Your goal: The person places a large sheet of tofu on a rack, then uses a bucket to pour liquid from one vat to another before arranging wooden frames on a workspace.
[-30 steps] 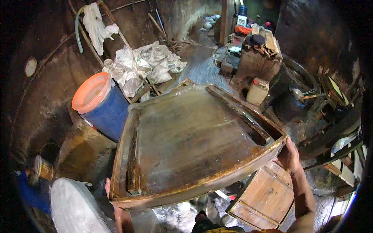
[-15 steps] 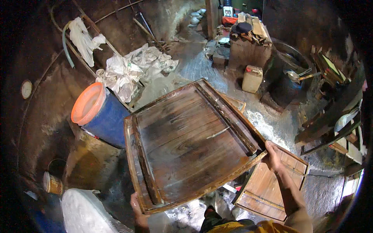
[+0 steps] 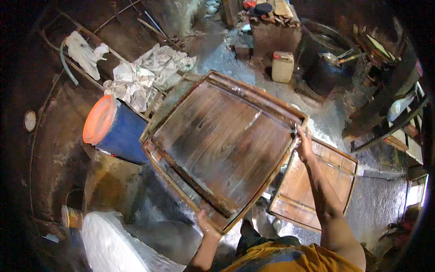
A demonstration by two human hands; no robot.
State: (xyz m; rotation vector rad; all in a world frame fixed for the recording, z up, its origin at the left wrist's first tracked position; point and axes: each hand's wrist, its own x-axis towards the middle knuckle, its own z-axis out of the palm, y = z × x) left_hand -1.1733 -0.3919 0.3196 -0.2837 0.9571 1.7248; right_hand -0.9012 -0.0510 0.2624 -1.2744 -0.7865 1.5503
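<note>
In front of me I hold a large wooden tray (image 3: 217,140), tilted, with a raised rim and two dark battens across its wet, stained planks. My left hand (image 3: 207,223) grips its near left rim, close to the lower corner. At the right corner, the fingers of my right hand (image 3: 305,144) are closed around the rim. Below and to the right of it a second wooden tray (image 3: 297,183), also with battens, rests low down, its left part hidden behind the held one.
A blue barrel (image 3: 129,131) with an orange rim stands left, near white sacks (image 3: 131,81). A rounded white bulk (image 3: 106,242) fills the lower left. Beyond are a jerrycan (image 3: 282,68), a brick-like block (image 3: 274,41) topped with wood, and a dark pot (image 3: 328,75). A wooden rack (image 3: 385,120) stands right.
The held tray has turned counterclockwise: its right corner has risen and its lower left corner has swung right. My left hand has moved right, my right hand up. The view has shifted slightly.
</note>
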